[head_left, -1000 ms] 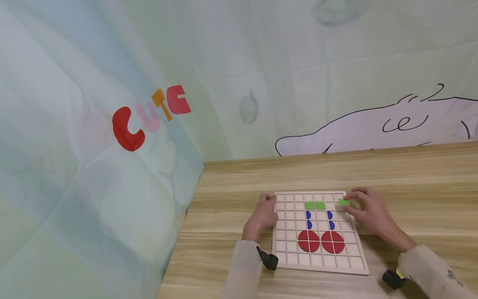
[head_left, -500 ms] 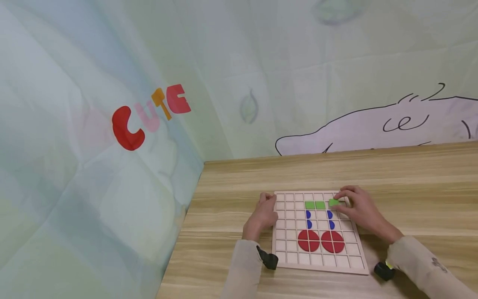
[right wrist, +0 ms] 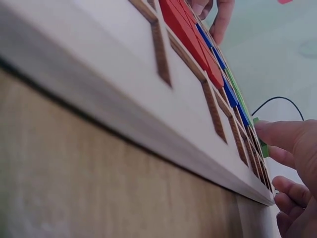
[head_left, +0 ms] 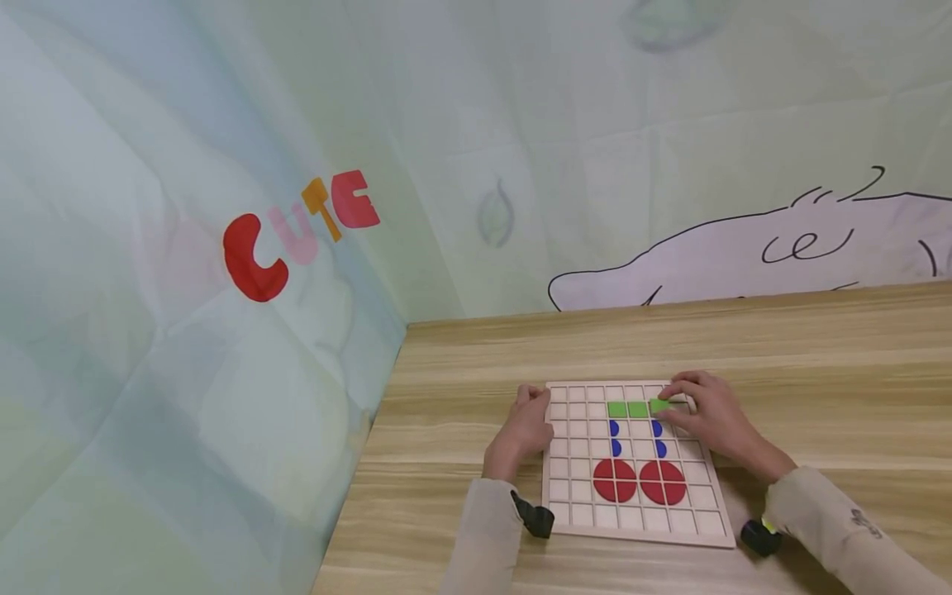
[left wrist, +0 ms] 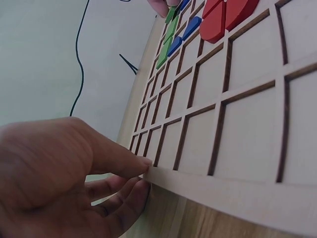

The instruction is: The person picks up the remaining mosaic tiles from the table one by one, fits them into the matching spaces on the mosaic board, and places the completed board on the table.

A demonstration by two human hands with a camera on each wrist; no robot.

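Note:
A pale wooden grid board [head_left: 638, 540] lies on the table. My left hand [head_left: 523, 430] holds its left edge; in the left wrist view the thumb [left wrist: 116, 157] rests on the rim, with the other fingers curled below. My right hand [head_left: 717, 413] pinches a green square tile [head_left: 658, 406] between thumb and fingers, over the upper right cells; in the right wrist view the tile [right wrist: 265, 150] looks tilted. Two green squares [head_left: 627, 409] sit to its left. Below are blue half-round pieces [head_left: 658, 429] and two red circles [head_left: 615, 480] made of quarter pieces.
The wood-grain table [head_left: 461, 355] extends around the board. A printed cloth backdrop [head_left: 521, 165] rises behind it and on the left, with the coloured letters CUTE [head_left: 256, 256]. A black camera [head_left: 535, 516] is strapped at the left wrist, another [head_left: 760, 537] at the right.
My right hand has moved left across the board with the green square tile and come down to beside the two green squares. The left hand has stayed on the board's edge.

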